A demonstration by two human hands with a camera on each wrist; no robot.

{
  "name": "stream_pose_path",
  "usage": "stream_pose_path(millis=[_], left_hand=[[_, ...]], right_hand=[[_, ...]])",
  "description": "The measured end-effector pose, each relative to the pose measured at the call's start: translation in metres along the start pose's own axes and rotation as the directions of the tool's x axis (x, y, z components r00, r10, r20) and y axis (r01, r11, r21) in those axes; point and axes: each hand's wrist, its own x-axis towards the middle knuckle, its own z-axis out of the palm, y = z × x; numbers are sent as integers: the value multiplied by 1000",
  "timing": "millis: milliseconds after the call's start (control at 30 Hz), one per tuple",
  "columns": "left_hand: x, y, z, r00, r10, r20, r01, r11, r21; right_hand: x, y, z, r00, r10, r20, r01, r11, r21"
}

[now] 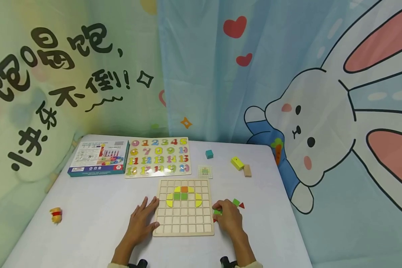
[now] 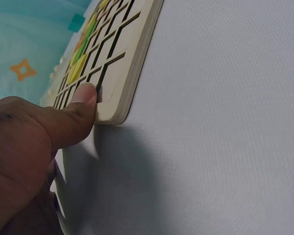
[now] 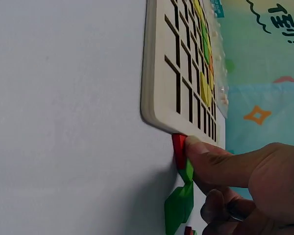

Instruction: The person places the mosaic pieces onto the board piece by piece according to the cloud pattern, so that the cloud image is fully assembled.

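A square wooden grid board (image 1: 184, 225) lies on the table, several yellow, green and orange tiles set in its upper cells. My left hand (image 1: 141, 222) rests at the board's left edge with fingers spread, and the left wrist view shows its thumb (image 2: 85, 95) lying over the corner of the rim. Just off the board's right edge, my right hand (image 1: 228, 216) pinches a green tile (image 1: 217, 212). A red triangle tile (image 3: 178, 149) shows by the right thumb, against the board's edge. More green tiles (image 3: 174, 210) lie under the right fingers.
Past the right hand lie another green tile (image 1: 236, 202) and a red triangle (image 1: 242, 205). Behind the board are a pattern card (image 1: 205, 172), a number board (image 1: 157, 156), a boxed toy (image 1: 98, 158), a teal block (image 1: 209, 154), a yellow block (image 1: 237, 163) and a wooden block (image 1: 247, 171). A small figurine (image 1: 56, 215) lies left.
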Motion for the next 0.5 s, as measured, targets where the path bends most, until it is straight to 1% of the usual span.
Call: stream_pose_path(millis=[133,233,500], left_hand=[[0,0,1,1000,-25,16,25,1000,-7],[0,-1,1,1000,-24,17,24,1000,-9],[1,-1,2,1000,-17,10,17,1000,-11]], right_hand=[[-1,4,-3,1000,-7,8,7,1000,6],[-1,9,-5,1000,6,0,-6,1000,20],[0,20,-9,996,57,-62,-57,998,-5]])
